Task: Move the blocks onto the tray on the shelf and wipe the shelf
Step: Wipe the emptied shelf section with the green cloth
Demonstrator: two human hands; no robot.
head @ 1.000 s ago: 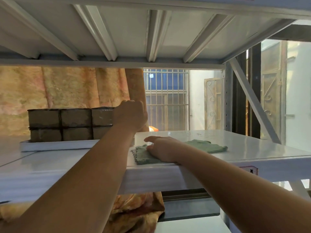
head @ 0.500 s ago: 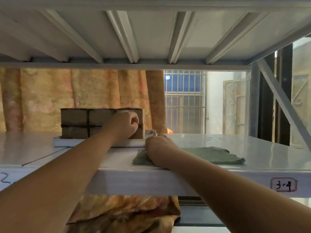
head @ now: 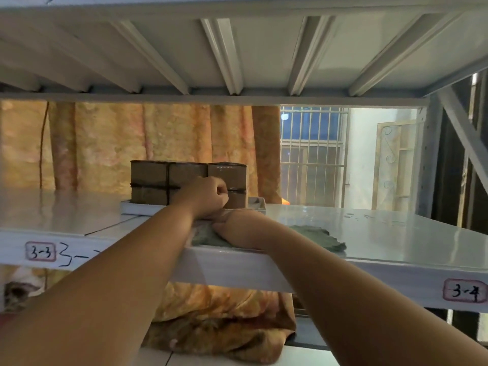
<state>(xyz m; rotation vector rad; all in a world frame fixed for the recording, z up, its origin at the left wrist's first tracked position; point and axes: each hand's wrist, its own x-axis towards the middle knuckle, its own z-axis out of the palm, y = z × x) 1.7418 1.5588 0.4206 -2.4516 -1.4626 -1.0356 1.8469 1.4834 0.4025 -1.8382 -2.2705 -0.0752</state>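
Note:
Several brown blocks (head: pixel 169 178) stand in two layers on a white tray (head: pixel 137 208) toward the back of the white shelf (head: pixel 383 233). My left hand (head: pixel 210 195) is curled into a fist against the front of the stack, over the lower right blocks; I see nothing held in it. Just in front of the tray, near the shelf's front edge, my right hand (head: pixel 237 228) grips a green cloth (head: pixel 317 237) and presses it on the shelf. The cloth trails off to the right, and my forearms hide its left part.
The upper shelf's ribbed underside (head: pixel 237 48) hangs low overhead. A diagonal brace (head: pixel 464 138) and upright post close the right side. Labels 3-3 (head: pixel 41 251) and 3-4 (head: pixel 464 290) mark the front edge. An orange curtain (head: pixel 118 143) hangs behind, and bundled fabric (head: pixel 219 320) lies on the lower shelf.
My left hand came down from the top of the right-hand block to the front of the stack. My right hand bunched the cloth and slid it left, toward the tray.

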